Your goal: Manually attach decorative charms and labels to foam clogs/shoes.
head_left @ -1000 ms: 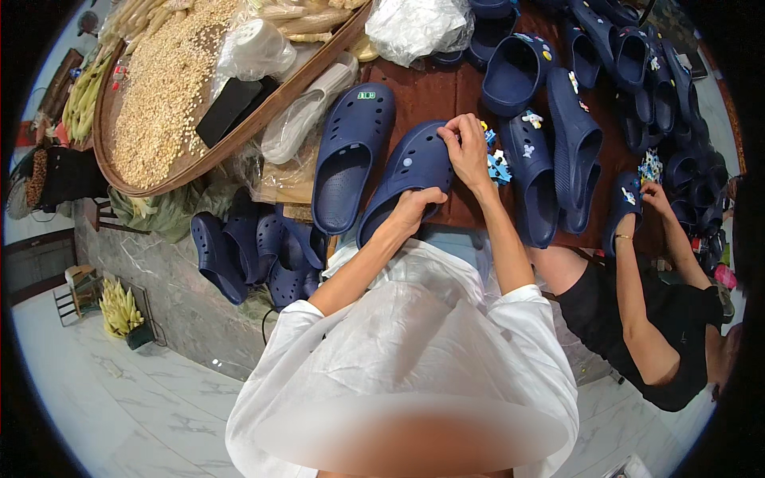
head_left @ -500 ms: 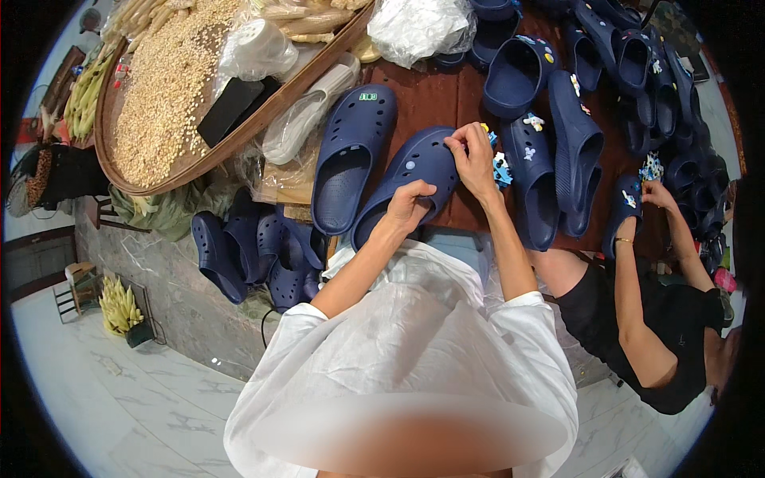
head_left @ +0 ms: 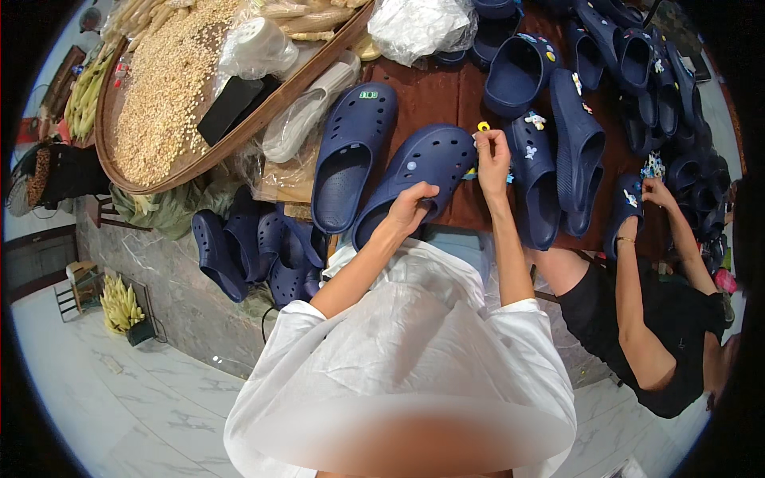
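A navy blue clog (head_left: 430, 159) with a small round pale charm in one hole lies in front of me, its toe pointing away. My left hand (head_left: 410, 209) is closed on its near right edge, thumb on top. Just right of the toe, my right hand (head_left: 494, 163) pinches its fingers together over a small pile of colourful shoe charms, mostly covered by the hand. One yellow charm (head_left: 484, 127) shows beyond the fingertips; what they hold is hidden. Left of this clog lies another navy clog (head_left: 347, 155) with a green charm near its toe.
More navy clogs (head_left: 542, 191) stand on the brown tabletop (head_left: 434, 92) to the right. Several others (head_left: 271, 247) are heaped lower left. A round tray (head_left: 151, 188) of corn kernels fills the far left. At right, a co-worker's hands (head_left: 637, 199) handle a clog.
My right hand has moved right, off the clog's toe to the charm pile. The left hand keeps its grip, and the clog has barely moved.
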### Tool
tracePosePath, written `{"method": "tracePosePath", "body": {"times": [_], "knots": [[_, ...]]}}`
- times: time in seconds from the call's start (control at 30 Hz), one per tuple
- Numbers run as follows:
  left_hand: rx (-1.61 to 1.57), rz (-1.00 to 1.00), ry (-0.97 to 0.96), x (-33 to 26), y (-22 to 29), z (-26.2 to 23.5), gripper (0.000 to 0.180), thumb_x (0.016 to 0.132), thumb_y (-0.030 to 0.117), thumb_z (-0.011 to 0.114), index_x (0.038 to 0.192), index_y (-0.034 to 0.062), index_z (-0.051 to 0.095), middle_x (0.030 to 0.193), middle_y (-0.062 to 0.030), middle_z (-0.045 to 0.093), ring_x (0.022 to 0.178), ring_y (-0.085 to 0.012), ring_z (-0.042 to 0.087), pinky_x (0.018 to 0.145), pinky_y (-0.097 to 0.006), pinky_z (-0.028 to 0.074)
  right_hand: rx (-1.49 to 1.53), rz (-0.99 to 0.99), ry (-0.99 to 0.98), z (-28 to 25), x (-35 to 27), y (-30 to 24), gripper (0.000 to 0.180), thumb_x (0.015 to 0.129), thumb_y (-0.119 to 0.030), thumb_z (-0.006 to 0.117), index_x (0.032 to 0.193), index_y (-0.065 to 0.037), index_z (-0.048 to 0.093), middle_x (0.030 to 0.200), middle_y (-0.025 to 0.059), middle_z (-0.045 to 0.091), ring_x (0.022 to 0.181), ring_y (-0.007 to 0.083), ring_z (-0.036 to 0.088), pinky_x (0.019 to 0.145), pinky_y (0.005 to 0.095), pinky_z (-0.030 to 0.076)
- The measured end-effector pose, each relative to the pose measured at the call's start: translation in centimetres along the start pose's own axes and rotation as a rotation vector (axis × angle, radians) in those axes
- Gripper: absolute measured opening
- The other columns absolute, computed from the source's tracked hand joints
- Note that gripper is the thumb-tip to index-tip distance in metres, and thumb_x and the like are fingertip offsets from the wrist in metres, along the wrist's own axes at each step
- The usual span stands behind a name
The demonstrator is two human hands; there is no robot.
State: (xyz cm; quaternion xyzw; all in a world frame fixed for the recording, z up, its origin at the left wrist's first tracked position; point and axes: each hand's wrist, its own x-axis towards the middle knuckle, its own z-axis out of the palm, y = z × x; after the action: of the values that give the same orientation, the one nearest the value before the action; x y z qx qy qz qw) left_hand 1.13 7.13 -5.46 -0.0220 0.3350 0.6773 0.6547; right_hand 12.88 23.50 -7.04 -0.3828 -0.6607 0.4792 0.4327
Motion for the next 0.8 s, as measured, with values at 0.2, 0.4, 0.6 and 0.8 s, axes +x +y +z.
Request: {"method": "tracePosePath", "body": {"times": [0.2, 0.4, 0.6, 0.8], "knots": [[0.113, -0.006, 0.239, -1.5, 0.4, 1.4, 0.058, 0.085, 0.027, 0.076, 0.129, -0.0029, 0.054, 0.124, -0.0098, 0.059, 0.111, -0.0167, 0.057, 0.099, -0.03, 0.043, -0.419, -0.046, -0.037, -1.5, 0.0, -0.2, 0.016, 0.094, -0.018, 0.064, 0.093, -0.002, 0.06, 0.088, 0.01, 0.058, 0.078, 0.0213, 0.059, 0.073, 0.0342, 0.048], [0.098, 0.046, 0.229, -2.8, 0.3, 0.7, 0.07, 0.086, 0.035, 0.076, 0.136, -0.0024, 0.045, 0.131, -0.0097, 0.055, 0.115, -0.0171, 0.055, 0.1, -0.03, 0.044, -0.622, -0.214, -0.033, -0.9, -0.3, -3.1, 0.011, 0.09, -0.014, 0.065, 0.095, -0.004, 0.063, 0.093, 0.0134, 0.058, 0.088, 0.0307, 0.058, 0.079, 0.0406, 0.046], [0.132, 0.008, 0.104, -2.1, 0.0, 0.2, 0.07, 0.089, 0.033, 0.073, 0.14, -0.0036, 0.041, 0.137, -0.0118, 0.051, 0.122, -0.0181, 0.052, 0.105, -0.032, 0.041, -0.386, -0.461, -0.459, 2.5, -1.2, -7.6, 0.011, 0.087, -0.015, 0.066, 0.092, -0.006, 0.068, 0.097, 0.01, 0.062, 0.097, 0.0295, 0.057, 0.086, 0.0398, 0.042], [0.026, 0.105, -0.016, -2.6, 0.0, -0.4, 0.058, 0.096, 0.036, 0.064, 0.137, -0.0002, 0.045, 0.133, -0.0094, 0.054, 0.12, -0.0174, 0.053, 0.104, -0.033, 0.042, -0.381, -0.374, -0.534, 3.7, -0.9, -5.9, 0.015, 0.092, -0.021, 0.061, 0.094, -0.008, 0.07, 0.099, 0.0071, 0.062, 0.102, 0.0269, 0.056, 0.09, 0.0385, 0.038]]}}
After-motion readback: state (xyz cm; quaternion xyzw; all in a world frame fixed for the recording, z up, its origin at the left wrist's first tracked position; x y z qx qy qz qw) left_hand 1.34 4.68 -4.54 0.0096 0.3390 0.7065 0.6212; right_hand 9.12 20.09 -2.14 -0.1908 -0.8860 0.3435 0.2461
